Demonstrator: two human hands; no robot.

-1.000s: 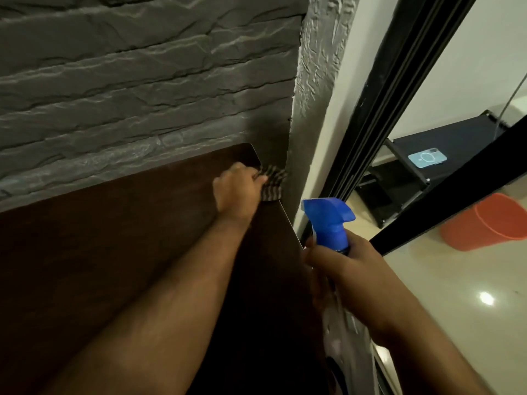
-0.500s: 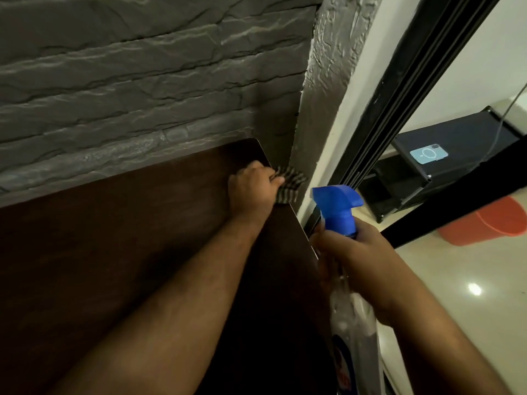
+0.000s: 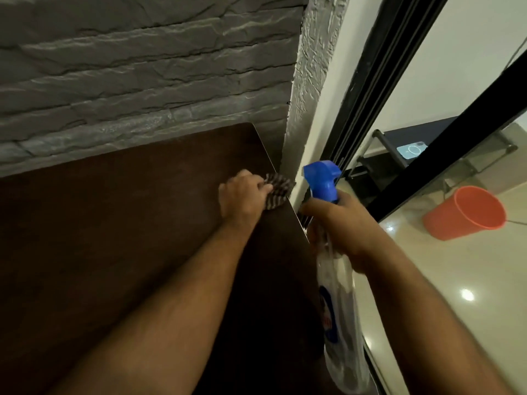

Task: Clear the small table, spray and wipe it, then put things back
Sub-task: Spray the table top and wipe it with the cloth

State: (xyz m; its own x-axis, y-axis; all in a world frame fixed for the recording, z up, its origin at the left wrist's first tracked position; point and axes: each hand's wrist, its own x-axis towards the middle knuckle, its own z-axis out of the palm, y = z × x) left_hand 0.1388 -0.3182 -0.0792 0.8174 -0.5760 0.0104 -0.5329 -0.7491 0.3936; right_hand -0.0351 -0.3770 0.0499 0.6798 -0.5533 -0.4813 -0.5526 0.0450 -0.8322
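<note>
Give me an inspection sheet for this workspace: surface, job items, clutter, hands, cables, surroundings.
Surface: dark brown table, set against a grey stone wall.
Job's things: striped cloth at the table's right edge; spray bottle with a blue trigger head, held beside that edge.
Clutter: nothing seen on the visible tabletop.
Hands: left hand grips the cloth; right hand holds the bottle's neck.
Cables: a thin line by the orange bucket; cannot tell what it is.
Surroundings: black door frame, phone on a dark stand, glossy floor.
</note>
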